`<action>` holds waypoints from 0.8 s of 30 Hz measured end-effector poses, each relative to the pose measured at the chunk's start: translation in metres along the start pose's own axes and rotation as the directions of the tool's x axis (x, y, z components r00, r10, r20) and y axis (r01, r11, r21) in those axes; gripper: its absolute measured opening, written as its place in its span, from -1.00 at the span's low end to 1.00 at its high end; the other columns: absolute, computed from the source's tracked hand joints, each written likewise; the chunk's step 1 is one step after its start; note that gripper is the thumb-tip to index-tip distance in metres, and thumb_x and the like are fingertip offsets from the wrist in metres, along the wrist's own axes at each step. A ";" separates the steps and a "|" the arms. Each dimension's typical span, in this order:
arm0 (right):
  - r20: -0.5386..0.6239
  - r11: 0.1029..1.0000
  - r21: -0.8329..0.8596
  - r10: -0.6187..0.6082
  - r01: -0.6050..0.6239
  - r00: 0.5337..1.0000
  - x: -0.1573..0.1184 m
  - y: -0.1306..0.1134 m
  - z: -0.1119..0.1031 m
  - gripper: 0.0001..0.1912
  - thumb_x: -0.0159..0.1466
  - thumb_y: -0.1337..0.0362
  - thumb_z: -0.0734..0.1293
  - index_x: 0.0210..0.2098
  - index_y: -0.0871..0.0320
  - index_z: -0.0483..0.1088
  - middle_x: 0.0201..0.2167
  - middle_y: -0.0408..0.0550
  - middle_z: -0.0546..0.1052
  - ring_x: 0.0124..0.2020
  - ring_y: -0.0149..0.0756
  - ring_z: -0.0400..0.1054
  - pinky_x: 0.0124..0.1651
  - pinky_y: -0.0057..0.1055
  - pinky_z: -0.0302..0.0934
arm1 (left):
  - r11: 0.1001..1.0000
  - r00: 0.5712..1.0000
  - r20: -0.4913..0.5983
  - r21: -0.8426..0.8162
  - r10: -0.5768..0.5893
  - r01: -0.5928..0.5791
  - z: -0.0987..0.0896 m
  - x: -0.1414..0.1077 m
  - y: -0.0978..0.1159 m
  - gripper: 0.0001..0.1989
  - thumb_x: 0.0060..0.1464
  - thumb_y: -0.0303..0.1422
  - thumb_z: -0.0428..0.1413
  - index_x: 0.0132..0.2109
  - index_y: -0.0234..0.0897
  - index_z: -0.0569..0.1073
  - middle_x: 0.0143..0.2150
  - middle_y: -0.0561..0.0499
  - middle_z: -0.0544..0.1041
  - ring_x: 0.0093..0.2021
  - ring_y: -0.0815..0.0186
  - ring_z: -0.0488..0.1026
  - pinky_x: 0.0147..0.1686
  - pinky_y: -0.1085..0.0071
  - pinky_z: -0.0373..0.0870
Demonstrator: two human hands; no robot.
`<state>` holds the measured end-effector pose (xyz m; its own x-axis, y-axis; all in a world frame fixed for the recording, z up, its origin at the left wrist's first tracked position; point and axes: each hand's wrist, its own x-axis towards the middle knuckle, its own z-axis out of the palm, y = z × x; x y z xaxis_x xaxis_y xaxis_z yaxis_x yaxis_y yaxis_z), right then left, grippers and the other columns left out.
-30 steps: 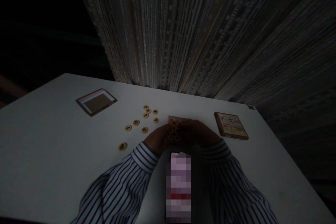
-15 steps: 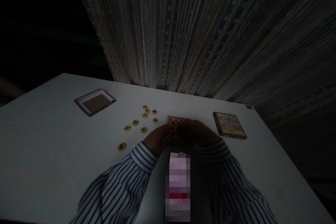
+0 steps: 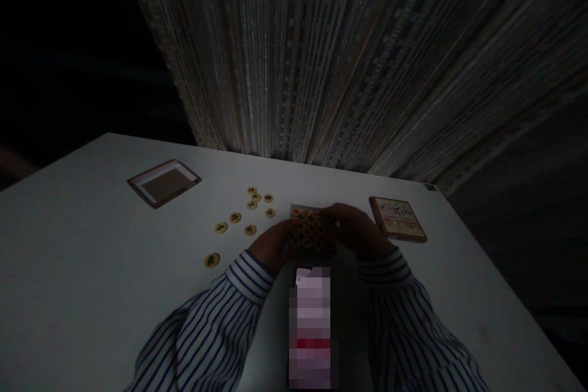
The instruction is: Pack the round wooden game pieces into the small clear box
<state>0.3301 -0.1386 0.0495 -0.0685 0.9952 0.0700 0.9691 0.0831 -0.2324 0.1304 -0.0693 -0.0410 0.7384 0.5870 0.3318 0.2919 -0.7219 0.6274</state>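
A small open box of Chinese chess pieces [image 3: 313, 228] lies on the white table between my two hands, with discs packed in rows inside it. My left hand [image 3: 274, 245] grips its left side, the thumb reaching over the near left edge. Curled round the right side is my right hand [image 3: 361, 229], its fingertips on the far right corner of the box. Dim light blurs the fingers. Several loose Chinese chess pieces [image 3: 235, 217] with dark characters lie face up to the left of the box, beyond my left wrist.
A lit phone [image 3: 312, 324], its screen pixelated, lies between my forearms. At the back left of the white table [image 3: 92, 245] rests a flat brown-rimmed tray [image 3: 186, 169]. A printed box lid [image 3: 399, 218] sits at the right. Behind the table hangs a striped curtain [image 3: 294, 61].
My right hand has drawn back to the right, uncovering more pieces in the box. My left hand stays at the left side. The view has shifted slightly.
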 end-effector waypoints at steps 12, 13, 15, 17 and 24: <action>0.046 0.916 0.338 0.213 -0.216 0.976 -0.058 -0.002 0.030 -0.63 0.24 0.19 0.18 0.01 0.12 0.31 -0.14 0.02 0.49 -0.15 -0.25 0.37 -0.13 -0.33 0.25 | 0.999 0.999 0.015 -0.011 -0.039 0.039 0.005 -0.001 -0.006 -0.44 -0.05 -0.39 0.06 0.15 -0.27 0.20 0.11 -0.15 0.37 0.08 0.14 0.33 0.04 0.14 0.29; 0.033 0.910 0.358 0.211 -0.209 0.977 -0.058 -0.004 0.031 -0.62 0.24 0.18 0.18 0.03 0.12 0.30 -0.13 0.02 0.48 -0.14 -0.24 0.37 -0.12 -0.32 0.25 | 0.999 0.999 0.014 -0.013 -0.044 0.044 0.005 -0.001 -0.005 -0.44 -0.05 -0.40 0.06 0.15 -0.26 0.20 0.11 -0.14 0.37 0.08 0.14 0.33 0.03 0.14 0.30; 0.017 0.897 0.387 0.226 -0.215 0.974 -0.057 -0.006 0.033 -0.60 0.23 0.18 0.19 0.03 0.14 0.30 -0.14 0.04 0.49 -0.14 -0.22 0.37 -0.12 -0.30 0.25 | 0.999 0.999 0.013 -0.013 -0.048 0.048 0.004 -0.001 -0.004 -0.44 -0.06 -0.41 0.06 0.14 -0.27 0.21 0.11 -0.15 0.37 0.08 0.14 0.34 0.03 0.15 0.31; 0.017 0.882 0.418 0.233 -0.219 0.972 -0.056 -0.005 0.036 -0.60 0.22 0.18 0.19 0.03 0.15 0.30 -0.16 0.04 0.50 -0.16 -0.21 0.38 -0.14 -0.30 0.27 | 0.999 0.999 0.008 -0.015 -0.049 0.049 0.003 0.000 -0.004 -0.45 -0.06 -0.42 0.05 0.14 -0.28 0.23 0.10 -0.16 0.38 0.07 0.14 0.34 0.03 0.16 0.31; -0.009 0.853 0.491 0.209 -0.178 0.978 -0.058 -0.005 0.037 -0.62 0.22 0.18 0.20 0.02 0.10 0.31 -0.14 -0.02 0.50 -0.15 -0.24 0.39 -0.15 -0.34 0.28 | 0.998 0.998 0.023 -0.028 -0.052 0.053 -0.001 0.000 -0.002 -0.44 -0.07 -0.44 0.05 0.14 -0.28 0.23 0.10 -0.15 0.39 0.07 0.16 0.34 0.02 0.17 0.32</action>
<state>0.3203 -0.1945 0.0108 0.1375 0.9901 0.0287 0.7221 -0.0804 -0.6871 0.1299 -0.0675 -0.0415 0.7361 0.6153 0.2821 0.3135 -0.6792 0.6637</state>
